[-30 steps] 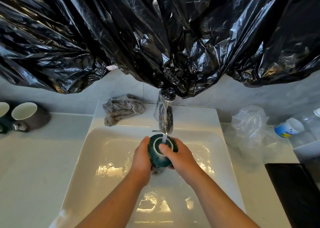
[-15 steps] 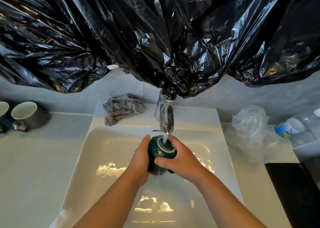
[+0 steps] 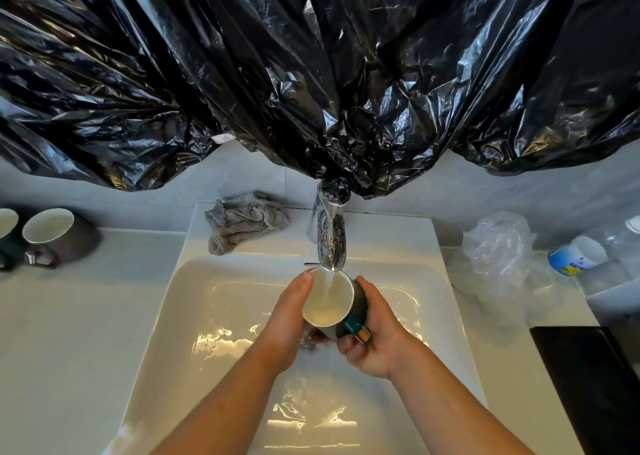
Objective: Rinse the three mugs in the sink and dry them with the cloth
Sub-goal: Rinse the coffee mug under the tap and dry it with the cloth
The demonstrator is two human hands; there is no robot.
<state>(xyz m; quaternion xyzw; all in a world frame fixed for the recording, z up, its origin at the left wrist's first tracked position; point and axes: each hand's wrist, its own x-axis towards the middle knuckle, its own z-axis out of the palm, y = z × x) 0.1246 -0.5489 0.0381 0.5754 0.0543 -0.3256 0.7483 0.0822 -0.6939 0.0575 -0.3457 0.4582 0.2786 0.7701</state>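
Observation:
A dark green mug (image 3: pixel 328 297) with a white inside is held upright over the white sink (image 3: pixel 207 302), under the running tap (image 3: pixel 331 243). Water falls into its mouth. My left hand (image 3: pixel 287 319) wraps its left side, thumb at the rim. My right hand (image 3: pixel 372 330) grips its right side by the handle. A grey-brown mug (image 3: pixel 60 236) stands on the counter at far left, with another mug (image 3: pixel 6 222) cut off by the frame edge beside it. The grey cloth (image 3: pixel 242 220) lies crumpled on the sink's back ledge, left of the tap.
Black plastic sheeting (image 3: pixel 311 73) hangs over the wall above the tap. A clear plastic bag (image 3: pixel 498 246) and a white bottle with a blue label (image 3: pixel 575 255) lie on the right counter. A black flat object (image 3: pixel 588 378) sits at the right edge.
The mug was bottom-up under the stream; both hands have turned it mouth-up, and water now runs into it.

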